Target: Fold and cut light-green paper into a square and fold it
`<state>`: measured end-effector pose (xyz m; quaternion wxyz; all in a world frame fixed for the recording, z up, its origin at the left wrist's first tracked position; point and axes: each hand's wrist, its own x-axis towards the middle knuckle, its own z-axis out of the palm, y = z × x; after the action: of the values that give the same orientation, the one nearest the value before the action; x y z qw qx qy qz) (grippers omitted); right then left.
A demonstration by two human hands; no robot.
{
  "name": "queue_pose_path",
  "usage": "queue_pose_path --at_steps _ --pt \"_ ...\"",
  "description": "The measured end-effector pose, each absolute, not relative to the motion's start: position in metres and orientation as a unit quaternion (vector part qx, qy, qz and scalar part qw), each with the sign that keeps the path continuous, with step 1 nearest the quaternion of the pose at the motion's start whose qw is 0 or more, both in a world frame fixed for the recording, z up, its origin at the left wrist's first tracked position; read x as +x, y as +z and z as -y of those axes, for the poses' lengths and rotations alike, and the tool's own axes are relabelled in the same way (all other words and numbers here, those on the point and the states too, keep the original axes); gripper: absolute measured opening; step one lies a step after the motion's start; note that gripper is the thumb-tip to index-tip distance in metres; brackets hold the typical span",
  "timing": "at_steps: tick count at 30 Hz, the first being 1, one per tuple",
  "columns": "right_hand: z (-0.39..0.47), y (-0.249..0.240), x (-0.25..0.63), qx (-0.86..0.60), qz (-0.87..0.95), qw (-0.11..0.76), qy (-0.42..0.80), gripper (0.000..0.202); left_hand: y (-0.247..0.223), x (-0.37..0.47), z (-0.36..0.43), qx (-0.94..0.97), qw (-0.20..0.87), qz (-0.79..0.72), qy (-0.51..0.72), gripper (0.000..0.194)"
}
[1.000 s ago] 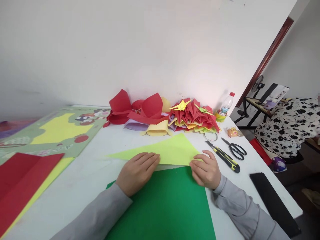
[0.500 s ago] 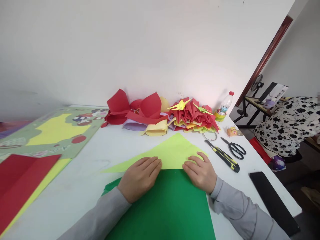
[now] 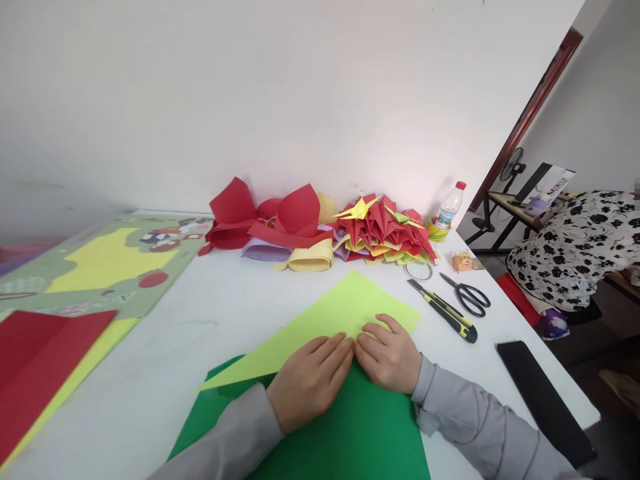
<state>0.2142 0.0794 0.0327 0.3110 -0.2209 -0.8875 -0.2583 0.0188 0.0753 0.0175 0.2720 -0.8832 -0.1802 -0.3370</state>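
Observation:
A yellow-green sheet of paper (image 3: 330, 307) lies at a slant over a green sheet (image 3: 360, 427) in front of me. My left hand (image 3: 313, 380) has its fingers pressed together on the near edge of the yellow-green paper. Beside it, my right hand (image 3: 387, 353) grips the same edge with bent fingers, its fingertips almost touching the left ones. The thumbs and part of the edge are hidden under the hands. The paper's left tip reaches out past my left wrist.
Red folded paper (image 3: 295, 217) and a cluster of red paper folds (image 3: 385, 230) stand by the wall. To the right are a utility knife (image 3: 445, 310), scissors (image 3: 467, 293), a bottle (image 3: 450, 207) and a black slab (image 3: 545, 400). Red paper (image 3: 50, 360) lies left. A person in floral clothing (image 3: 575, 247) is at far right.
The yellow-green paper has turned, its left tip coming nearer to me. My left hand has moved right and nearer; my right hand has shifted slightly left, so the hands are closer together.

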Motion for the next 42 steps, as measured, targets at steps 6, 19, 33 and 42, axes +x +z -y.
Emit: queue_pose_path --at_steps 6,19,33,42 --pt "-0.083 0.035 0.226 -0.257 0.876 0.312 -0.264 0.024 0.024 0.003 -0.086 -0.879 0.278 0.203 -0.329 0.023" --pt "-0.086 0.043 0.242 -0.327 0.835 0.344 -0.278 0.016 0.044 -0.058 -0.12 -0.827 0.395 0.245 -0.316 0.019" --pt "-0.091 0.044 0.249 -0.356 0.817 0.354 -0.284 0.018 0.056 -0.086 -0.128 -0.749 0.462 0.328 -0.343 0.013" --pt "-0.078 0.032 0.221 -0.298 0.849 0.351 -0.259 0.013 0.042 -0.004 -0.084 -0.868 0.295 0.229 -0.326 0.017"
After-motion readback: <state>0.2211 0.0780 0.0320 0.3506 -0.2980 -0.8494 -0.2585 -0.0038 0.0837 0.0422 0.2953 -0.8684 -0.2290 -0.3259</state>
